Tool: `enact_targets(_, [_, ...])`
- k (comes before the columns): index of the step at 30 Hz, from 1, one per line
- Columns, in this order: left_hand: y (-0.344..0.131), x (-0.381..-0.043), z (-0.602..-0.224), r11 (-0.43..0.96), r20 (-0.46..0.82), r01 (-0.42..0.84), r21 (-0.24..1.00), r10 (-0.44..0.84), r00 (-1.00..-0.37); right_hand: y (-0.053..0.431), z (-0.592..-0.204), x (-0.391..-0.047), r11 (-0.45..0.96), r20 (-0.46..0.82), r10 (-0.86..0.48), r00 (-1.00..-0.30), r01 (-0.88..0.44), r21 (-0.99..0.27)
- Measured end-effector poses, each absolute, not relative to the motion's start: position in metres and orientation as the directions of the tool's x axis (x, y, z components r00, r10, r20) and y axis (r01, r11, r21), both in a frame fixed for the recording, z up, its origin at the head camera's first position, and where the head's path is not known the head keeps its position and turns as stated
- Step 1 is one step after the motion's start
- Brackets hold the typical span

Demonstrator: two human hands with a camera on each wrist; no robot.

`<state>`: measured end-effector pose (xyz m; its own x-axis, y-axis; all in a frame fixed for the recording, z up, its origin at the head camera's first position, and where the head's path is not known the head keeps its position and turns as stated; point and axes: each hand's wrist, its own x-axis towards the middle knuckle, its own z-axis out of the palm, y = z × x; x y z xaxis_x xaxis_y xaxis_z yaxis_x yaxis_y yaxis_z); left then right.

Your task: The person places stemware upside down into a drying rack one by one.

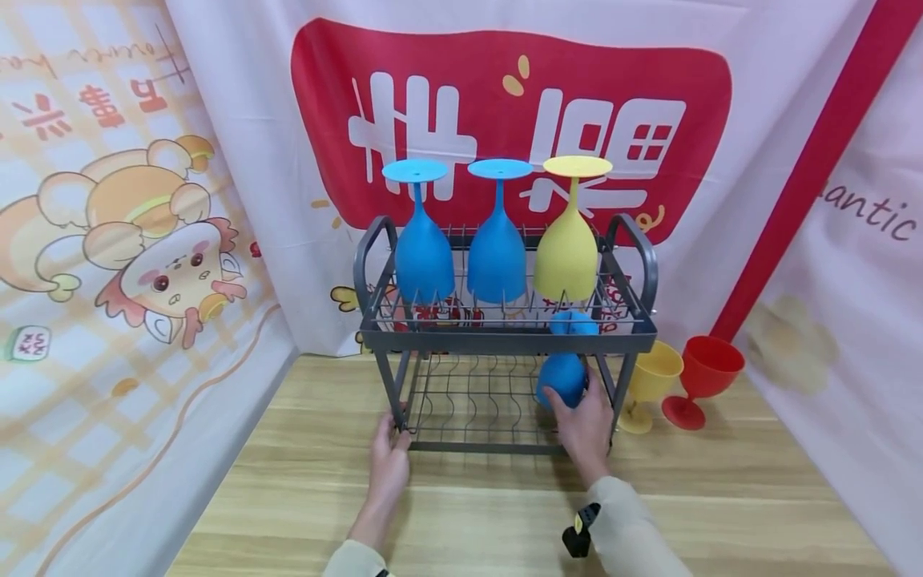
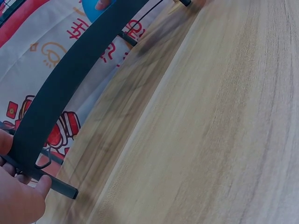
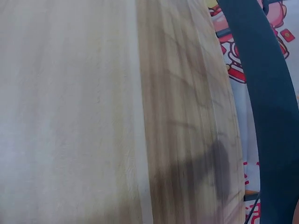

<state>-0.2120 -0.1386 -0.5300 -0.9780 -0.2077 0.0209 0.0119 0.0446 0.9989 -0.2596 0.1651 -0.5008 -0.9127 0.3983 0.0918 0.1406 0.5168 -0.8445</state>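
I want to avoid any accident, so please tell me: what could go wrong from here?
The blue goblet in the right hand might bump the upper shelf above it. If the left hand jolts the rack it grips, the three upturned goblets on top could topple. A sideways shift might also knock the yellow goblet standing close beside the rack.

From my right wrist I see the rack's dark bar (image 3: 271, 102); left of it spreads my wood-grained table (image 3: 70, 116), with a pale stripe (image 3: 141, 116) and, nearer the bar, a soft shadow (image 3: 208, 170). White cloth (image 3: 246, 121) printed in red shows behind the bar; where the bar leaves view, a sliver of my grip (image 3: 296, 214)
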Motion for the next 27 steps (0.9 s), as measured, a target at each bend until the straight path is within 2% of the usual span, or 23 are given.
enact_targets(5, [-0.136, -0.212, -0.529, 0.026, 0.01, 0.005, 1.0, -0.209, -0.978, 0.169, -0.499, -0.244, 0.521, 0.162, 0.363, -0.918, 0.056, -0.852])
enact_targets(12, [-0.137, -0.211, -0.529, 0.037, 0.003, -0.004, 0.999, -0.195, -0.981, 0.182, -0.51, -0.198, 0.52, 0.25, 0.342, -0.906, -0.039, -0.853])
enact_targets(16, [-0.139, -0.212, -0.529, 0.044, -0.001, -0.01, 0.999, -0.193, -0.981, 0.194, -0.512, -0.178, 0.444, 0.266, 0.413, -0.871, -0.063, -0.894])
enact_targets(21, [-0.139, -0.211, -0.53, 0.042, -0.007, -0.015, 0.999, -0.177, -0.984, 0.219, -0.518, -0.166, 0.379, 0.326, 0.529, -0.783, -0.125, -0.917])
enact_targets(24, [-0.139, -0.211, -0.529, 0.041, -0.008, -0.015, 0.999, -0.176, -0.984, 0.235, -0.522, -0.168, 0.4, 0.329, 0.564, -0.757, -0.098, -0.911])
enact_targets(27, [-0.138, -0.211, -0.529, 0.036, -0.01, -0.017, 0.999, -0.182, -0.983, 0.252, -0.523, -0.177, 0.382, 0.245, 0.576, -0.78, -0.007, -0.924])
